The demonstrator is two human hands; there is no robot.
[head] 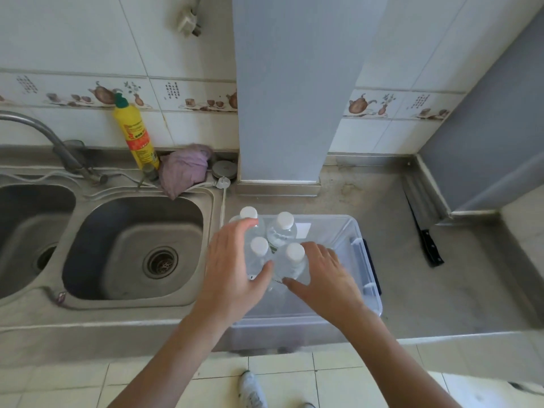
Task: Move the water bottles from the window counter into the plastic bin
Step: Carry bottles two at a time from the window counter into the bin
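Several clear water bottles with white caps stand upright in the left part of the clear plastic bin [366, 293] on the counter. My left hand [232, 266] is beside the near-left bottle [259, 248]. Its fingers are fairly straight and reach toward the far-left bottle [249, 214], its thumb lies in front, and the hand is slightly blurred. My right hand [321, 278] curls round the near-right bottle [295, 254], thumb in front and fingers behind it. A further bottle [283, 228] stands at the back.
A double steel sink [132, 248] lies left of the bin, with a tap, a yellow detergent bottle [136, 134] and a purple cloth [184, 172] behind it. A grey pillar [282, 98] rises behind the bin. A black-handled knife [426, 237] lies at the right.
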